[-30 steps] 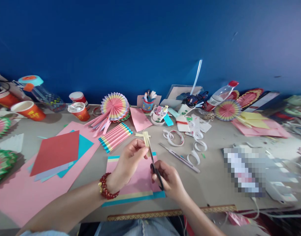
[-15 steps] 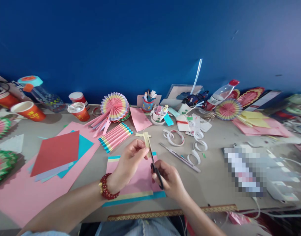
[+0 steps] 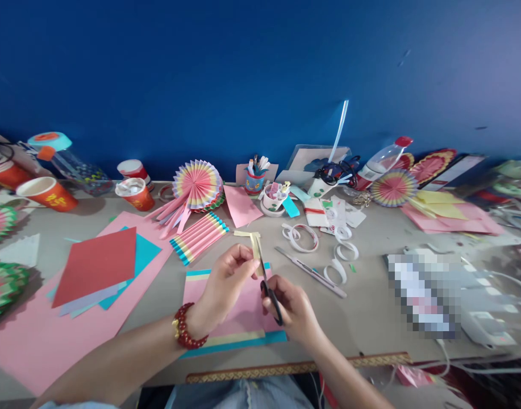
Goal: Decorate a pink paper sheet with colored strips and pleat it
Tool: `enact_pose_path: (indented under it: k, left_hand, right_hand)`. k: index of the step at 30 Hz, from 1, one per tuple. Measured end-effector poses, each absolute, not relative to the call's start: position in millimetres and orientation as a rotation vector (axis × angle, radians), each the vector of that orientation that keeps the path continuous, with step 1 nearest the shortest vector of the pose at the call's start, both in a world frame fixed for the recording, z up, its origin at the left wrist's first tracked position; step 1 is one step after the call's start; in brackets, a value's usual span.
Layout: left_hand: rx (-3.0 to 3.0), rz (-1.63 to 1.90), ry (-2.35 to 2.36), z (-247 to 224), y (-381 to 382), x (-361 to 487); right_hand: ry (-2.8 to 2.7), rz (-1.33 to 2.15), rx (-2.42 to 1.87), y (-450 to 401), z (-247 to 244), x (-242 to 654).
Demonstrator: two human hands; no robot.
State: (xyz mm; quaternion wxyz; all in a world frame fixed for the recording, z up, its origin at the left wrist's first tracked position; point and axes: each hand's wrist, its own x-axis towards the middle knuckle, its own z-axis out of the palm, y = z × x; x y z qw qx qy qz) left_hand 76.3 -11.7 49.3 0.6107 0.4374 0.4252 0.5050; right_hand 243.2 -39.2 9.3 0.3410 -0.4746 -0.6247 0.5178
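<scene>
Between the thumb and fingers of my left hand is a narrow pale yellow paper strip, held upright. My right hand grips black-handled scissors, whose blades point up and lie along the strip's right edge. Under both hands lies a pink paper sheet with yellow and blue bands at its edges. Just beyond the fingertips, another yellow strip rests on the table. Left of it sits a pleated pink paper with blue and yellow ends.
A utility knife and a white tape roll lie to the right, near curled tape. Coloured paper sheets are stacked at left. Paper cups, a paper rosette and a bottle stand along the blue wall.
The scissors and both hands keep nearly the same place. The left fingers and the strip have shifted very slightly, and the strip now looks narrower.
</scene>
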Motion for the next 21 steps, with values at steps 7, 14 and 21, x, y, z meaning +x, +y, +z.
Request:
enact_pose_path:
  k: [7,14,21]
  left_hand:
    - [0.974,1.149,0.956,50.9,-12.8,78.4]
    - [0.972,1.157,0.941,51.5,-13.9,78.7]
    - [0.969,1.151,0.930,51.1,-14.5,77.9]
  right_hand:
    - [-1.612,1.354,-1.181,-37.4,8.2,243.1]
    - [-1.617,1.345,-1.201,-37.9,9.3,241.7]
    - [-1.588,1.367,-1.176,-37.8,9.1,239.4]
